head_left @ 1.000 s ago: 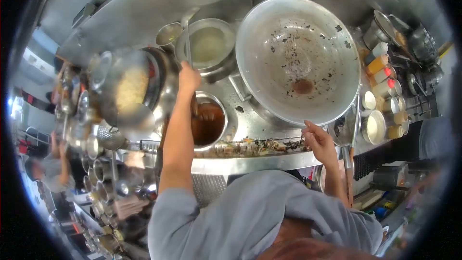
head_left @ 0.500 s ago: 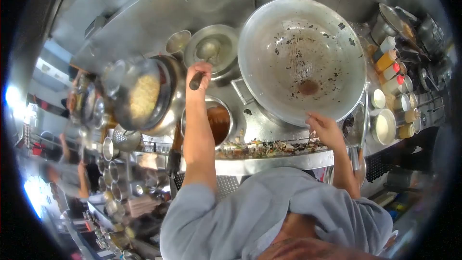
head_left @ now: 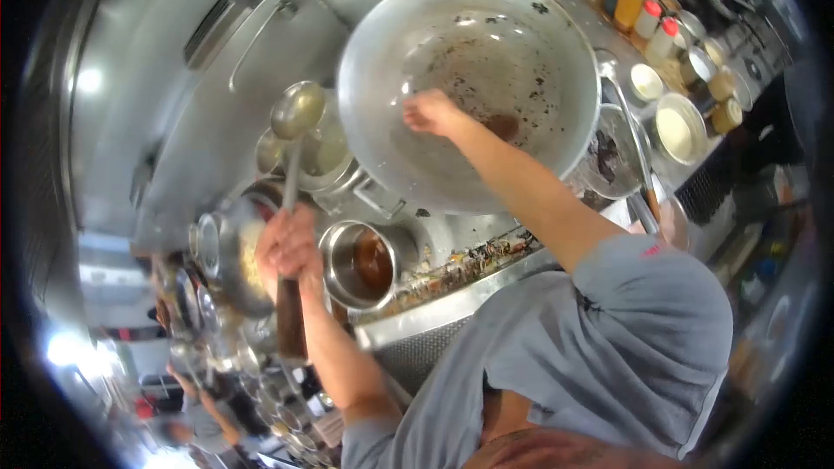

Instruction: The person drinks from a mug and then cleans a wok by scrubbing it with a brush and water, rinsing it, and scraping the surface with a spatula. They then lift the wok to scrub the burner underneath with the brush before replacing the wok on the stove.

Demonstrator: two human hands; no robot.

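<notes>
My left hand (head_left: 289, 243) is wrapped round the wooden-handled ladle (head_left: 293, 174). Its bowl, holding pale liquid, is raised over the edge of a metal pot (head_left: 334, 175) at the back. Over the large stained metal wok (head_left: 369, 135), my right hand (head_left: 429, 113) has its fingers curled in; whether anything is in them is hidden. Below the wok's left side stands a steel pot (head_left: 333, 265) with reddish-brown liquid (head_left: 369, 267).
Squeeze bottles (head_left: 649, 19) and small containers, one with white contents (head_left: 680, 132), stand at the right. A dark pan (head_left: 234, 265) with yellowish food is at the left. Food scraps (head_left: 469, 262) line the counter edge. Another person (head_left: 208, 421) is at the lower left.
The view has turned. My left hand has lifted the ladle out of the back pot. My right hand has moved from the wok's near rim to over its inside, and its fingers have closed.
</notes>
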